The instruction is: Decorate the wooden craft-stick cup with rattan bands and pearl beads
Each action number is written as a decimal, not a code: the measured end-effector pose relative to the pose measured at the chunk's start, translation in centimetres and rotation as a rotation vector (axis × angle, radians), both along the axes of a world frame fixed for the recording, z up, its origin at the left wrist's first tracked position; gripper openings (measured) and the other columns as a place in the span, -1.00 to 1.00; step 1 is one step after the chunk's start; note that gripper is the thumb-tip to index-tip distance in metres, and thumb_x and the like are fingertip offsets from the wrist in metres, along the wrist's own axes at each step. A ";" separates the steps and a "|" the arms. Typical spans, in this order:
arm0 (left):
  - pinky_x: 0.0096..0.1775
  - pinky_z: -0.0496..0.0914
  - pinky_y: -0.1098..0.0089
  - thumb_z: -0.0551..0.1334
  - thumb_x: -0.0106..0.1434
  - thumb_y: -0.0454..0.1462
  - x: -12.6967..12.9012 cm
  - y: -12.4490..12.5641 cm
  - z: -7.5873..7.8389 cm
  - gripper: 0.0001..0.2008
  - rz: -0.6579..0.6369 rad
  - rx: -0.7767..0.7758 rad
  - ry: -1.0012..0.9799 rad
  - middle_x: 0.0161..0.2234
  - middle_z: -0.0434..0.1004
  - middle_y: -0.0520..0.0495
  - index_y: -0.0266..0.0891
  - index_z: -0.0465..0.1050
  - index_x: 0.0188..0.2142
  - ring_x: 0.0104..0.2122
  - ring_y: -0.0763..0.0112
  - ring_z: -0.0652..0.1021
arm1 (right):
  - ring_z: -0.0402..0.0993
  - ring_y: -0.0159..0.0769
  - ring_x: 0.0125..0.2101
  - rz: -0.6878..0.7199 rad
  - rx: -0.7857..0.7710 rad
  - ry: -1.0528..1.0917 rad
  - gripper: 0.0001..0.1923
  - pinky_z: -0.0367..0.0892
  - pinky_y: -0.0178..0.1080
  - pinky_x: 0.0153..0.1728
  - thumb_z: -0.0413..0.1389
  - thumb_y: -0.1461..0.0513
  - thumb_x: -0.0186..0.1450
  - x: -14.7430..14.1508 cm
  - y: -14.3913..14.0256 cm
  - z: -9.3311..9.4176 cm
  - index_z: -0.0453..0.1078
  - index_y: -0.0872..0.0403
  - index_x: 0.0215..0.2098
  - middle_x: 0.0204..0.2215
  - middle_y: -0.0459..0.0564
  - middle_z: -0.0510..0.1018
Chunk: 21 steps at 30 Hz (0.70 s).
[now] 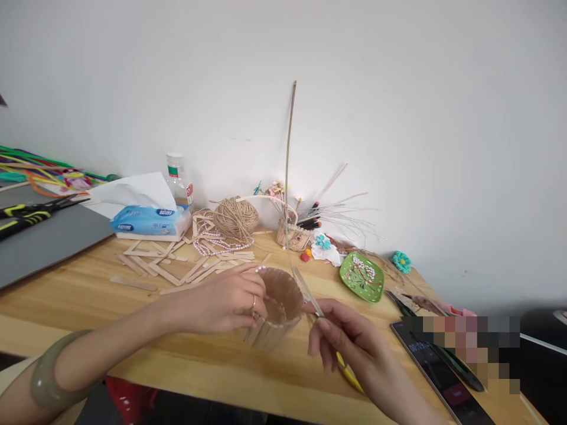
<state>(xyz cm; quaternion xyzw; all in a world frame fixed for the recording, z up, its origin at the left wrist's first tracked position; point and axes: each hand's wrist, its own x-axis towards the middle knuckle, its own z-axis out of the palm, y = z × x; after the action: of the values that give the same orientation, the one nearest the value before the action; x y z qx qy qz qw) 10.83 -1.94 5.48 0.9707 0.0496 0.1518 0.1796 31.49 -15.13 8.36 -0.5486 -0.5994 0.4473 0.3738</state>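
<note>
A round brown cup point(282, 295) stands on the wooden table, its outside covered with pale wooden sticks. My left hand point(233, 298) is closed at the cup's left rim, fingers bent over the edge. By those fingers a few white beads point(260, 268) show on the rim. To the right of the cup, my right hand point(348, 339) is closed around a pair of scissors point(310, 295). Their metal blades point up and left beside the cup, and a yellow handle shows under the palm. The inside of my left fingers is partly hidden.
Loose wooden sticks point(153, 265), a ball of twine point(237, 218) and a tissue pack point(150, 222) lie behind my left arm. A green dish point(362, 277) with beads sits to the right, a phone point(436, 372) nearer. Pliers point(35, 213) are far left.
</note>
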 end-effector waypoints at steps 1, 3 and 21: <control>0.16 -0.01 0.22 0.14 0.26 -0.26 0.1 -0.1 -0.1 -0.85 0.027 -0.004 -0.005 -0.34 0.55 0.00 -0.16 0.49 -0.27 -0.23 0.37 0.49 | 0.25 -0.49 -0.60 0.004 0.045 -0.072 -0.67 0.19 -0.42 -0.58 -0.06 0.04 0.33 0.2 0.0 0.1 0.38 0.10 -0.25 -0.52 -0.10 0.40; 0.11 0.09 0.24 0.13 0.27 -0.25 0.5 -0.1 -0.5 -0.84 0.106 -0.045 -0.033 -0.33 0.56 -0.01 -0.15 0.50 -0.26 -0.30 0.37 0.50 | 0.29 -0.45 -0.54 0.003 0.160 -0.238 -0.71 0.22 -0.42 -0.53 -0.04 0.10 0.34 0.6 0.3 0.2 0.40 0.09 -0.36 -0.52 -0.09 0.41; 0.01 0.27 0.26 0.25 0.12 -0.33 0.6 0.5 -2.5 -0.73 0.275 -0.349 -0.142 -0.07 0.42 -0.13 -0.17 0.46 -0.14 -0.03 0.25 0.42 | 0.35 -0.39 -0.58 -0.010 0.633 -0.807 -0.75 0.18 -0.37 -0.57 -0.10 0.31 0.35 -0.7 1.2 -5.0 0.42 0.11 -0.28 -0.59 -0.07 0.43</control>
<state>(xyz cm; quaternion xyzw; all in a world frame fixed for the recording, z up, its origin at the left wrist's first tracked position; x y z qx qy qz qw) 11.45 -1.49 2.94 0.8959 0.1941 0.2320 0.3252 30.79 -13.93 3.40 -0.5402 -0.7995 -0.0055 0.2625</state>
